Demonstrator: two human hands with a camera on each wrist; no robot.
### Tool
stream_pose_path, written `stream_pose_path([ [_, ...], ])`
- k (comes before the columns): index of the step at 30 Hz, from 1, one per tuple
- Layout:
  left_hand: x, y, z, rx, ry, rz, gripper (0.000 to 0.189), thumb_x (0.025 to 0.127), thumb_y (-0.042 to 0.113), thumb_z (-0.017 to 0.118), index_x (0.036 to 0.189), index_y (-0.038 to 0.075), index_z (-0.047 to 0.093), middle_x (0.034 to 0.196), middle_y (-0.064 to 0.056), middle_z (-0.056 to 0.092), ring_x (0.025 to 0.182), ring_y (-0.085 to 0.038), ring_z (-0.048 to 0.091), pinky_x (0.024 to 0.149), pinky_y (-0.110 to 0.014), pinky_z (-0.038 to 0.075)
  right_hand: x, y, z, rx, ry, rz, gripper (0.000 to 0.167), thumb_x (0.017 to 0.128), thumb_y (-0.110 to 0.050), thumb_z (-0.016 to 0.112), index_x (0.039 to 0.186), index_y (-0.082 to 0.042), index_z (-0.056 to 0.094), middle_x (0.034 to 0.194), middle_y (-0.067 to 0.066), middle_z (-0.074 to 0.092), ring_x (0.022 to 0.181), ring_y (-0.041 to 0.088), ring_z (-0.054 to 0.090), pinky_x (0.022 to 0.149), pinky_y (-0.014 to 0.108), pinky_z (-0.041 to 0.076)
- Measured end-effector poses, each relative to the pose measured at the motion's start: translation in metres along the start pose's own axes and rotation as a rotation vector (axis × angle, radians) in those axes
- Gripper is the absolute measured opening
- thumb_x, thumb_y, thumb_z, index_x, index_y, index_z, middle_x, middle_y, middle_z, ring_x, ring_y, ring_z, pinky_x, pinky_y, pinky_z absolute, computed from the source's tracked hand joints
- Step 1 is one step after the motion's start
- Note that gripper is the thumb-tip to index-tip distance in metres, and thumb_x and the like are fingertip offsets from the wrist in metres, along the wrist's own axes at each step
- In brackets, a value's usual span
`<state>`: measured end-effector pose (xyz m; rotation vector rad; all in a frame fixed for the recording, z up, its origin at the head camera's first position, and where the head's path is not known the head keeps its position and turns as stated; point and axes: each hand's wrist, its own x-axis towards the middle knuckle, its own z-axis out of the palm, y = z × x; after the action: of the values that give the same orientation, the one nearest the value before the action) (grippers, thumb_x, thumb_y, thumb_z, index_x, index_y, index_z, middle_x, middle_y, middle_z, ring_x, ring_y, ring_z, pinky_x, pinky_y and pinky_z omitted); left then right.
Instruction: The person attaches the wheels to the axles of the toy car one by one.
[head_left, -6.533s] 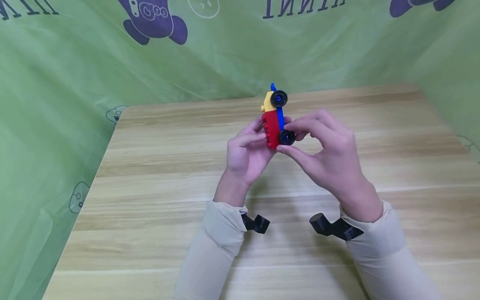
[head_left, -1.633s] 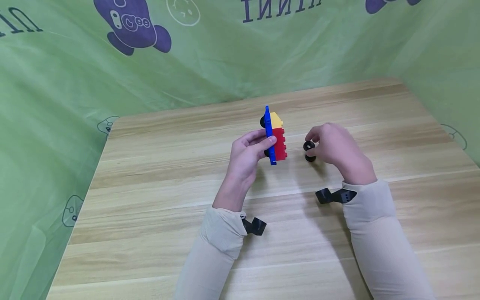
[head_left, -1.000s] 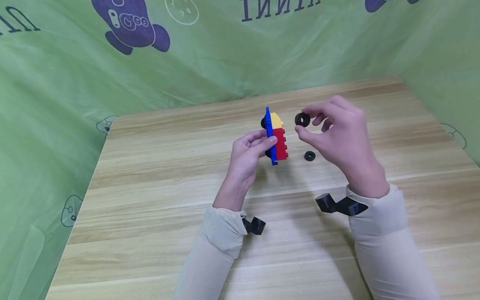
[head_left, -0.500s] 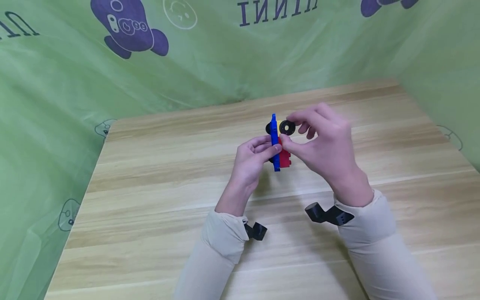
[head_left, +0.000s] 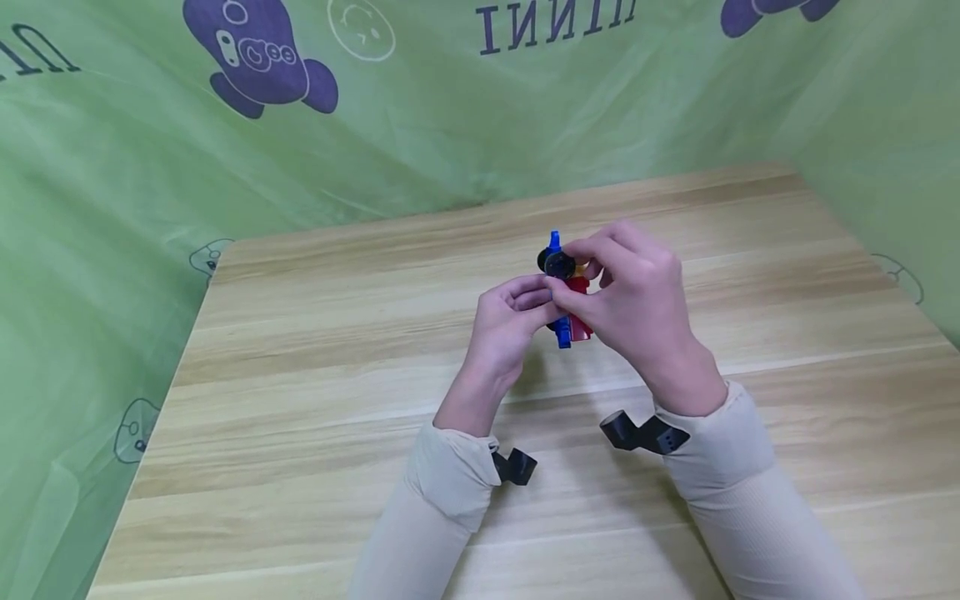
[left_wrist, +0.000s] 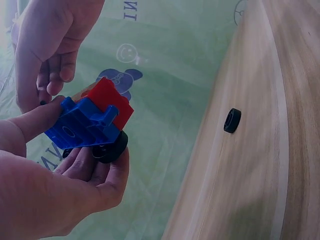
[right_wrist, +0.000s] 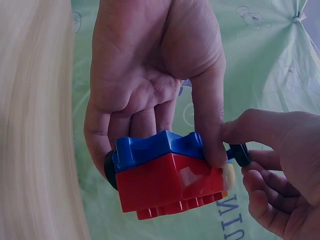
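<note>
A toy car of red (head_left: 581, 329), blue (head_left: 555, 240) and yellow building blocks is held above the table in my left hand (head_left: 501, 329). In the left wrist view its thumb presses the blue chassis (left_wrist: 85, 125), with the fingers under a black wheel (left_wrist: 112, 147). My right hand (head_left: 637, 304) pinches another black wheel (head_left: 560, 265) between thumb and forefinger, at the car's yellow end. From the right wrist, that wheel (right_wrist: 243, 155) sits at the tip of a short blue axle stub. A loose black wheel (left_wrist: 232, 120) lies on the table, hidden from the head view.
The wooden table (head_left: 300, 400) spreads beneath both hands. A green printed cloth (head_left: 435, 133) hangs behind it and at the sides. Small black cameras (head_left: 645, 432) are strapped to both sleeve cuffs.
My right hand picked a wheel off the table, raised it and brought it left against the car. Since the oldest frame, the car has turned so its blue underside faces left.
</note>
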<state>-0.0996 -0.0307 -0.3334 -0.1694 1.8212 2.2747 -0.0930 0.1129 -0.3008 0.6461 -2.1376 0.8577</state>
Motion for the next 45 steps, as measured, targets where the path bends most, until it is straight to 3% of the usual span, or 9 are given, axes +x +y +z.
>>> stream_pose_path([
  [16,-0.003,0.001,0.004,0.026,0.016,0.019,0.032,0.083,-0.005,0.078,0.114,0.0,0.07,0.096,-0.009,0.075,0.089,-0.01,0.068,0.086,-0.025,0.057,0.001,-0.004,-0.003,-0.021,0.031,0.013,0.026,0.071,-0.01,0.092,0.084,0.005,0.075,0.072,0.014,0.066,0.057,0.019,0.06,0.056,0.019,0.047],
  [24,-0.006,0.001,0.007,0.019,0.013,0.076,0.03,0.081,-0.008,0.077,0.109,-0.004,0.069,0.083,0.001,0.069,0.081,-0.008,0.065,0.077,-0.021,0.055,0.002,-0.003,-0.002,0.015,0.029,0.008,0.027,0.07,-0.01,0.093,0.079,0.007,0.074,0.07,0.015,0.066,0.056,0.019,0.06,0.059,0.011,0.043],
  [31,-0.008,0.001,0.006,0.113,0.037,0.089,0.028,0.081,-0.005,0.079,0.107,-0.001,0.068,0.087,-0.003,0.069,0.081,-0.01,0.064,0.075,-0.02,0.054,0.001,-0.003,-0.001,0.047,-0.006,0.005,0.024,0.07,-0.004,0.092,0.078,0.008,0.073,0.071,0.015,0.066,0.056,0.019,0.061,0.061,0.008,0.043],
  [37,-0.013,0.004,0.005,0.23,0.066,0.146,0.029,0.082,-0.001,0.08,0.108,0.0,0.067,0.095,-0.011,0.072,0.083,-0.014,0.067,0.08,-0.025,0.059,0.001,-0.007,-0.004,0.041,-0.02,0.008,0.024,0.07,-0.004,0.092,0.079,0.007,0.073,0.072,0.016,0.065,0.057,0.019,0.06,0.062,0.006,0.042],
  [45,-0.017,0.004,0.009,0.293,0.109,0.213,0.029,0.083,0.002,0.08,0.109,0.001,0.068,0.096,-0.012,0.072,0.082,-0.015,0.066,0.077,-0.026,0.059,0.0,-0.012,-0.002,0.05,0.032,0.036,0.024,0.07,-0.005,0.092,0.078,0.007,0.073,0.071,0.015,0.064,0.058,0.018,0.057,0.06,0.009,0.041],
])
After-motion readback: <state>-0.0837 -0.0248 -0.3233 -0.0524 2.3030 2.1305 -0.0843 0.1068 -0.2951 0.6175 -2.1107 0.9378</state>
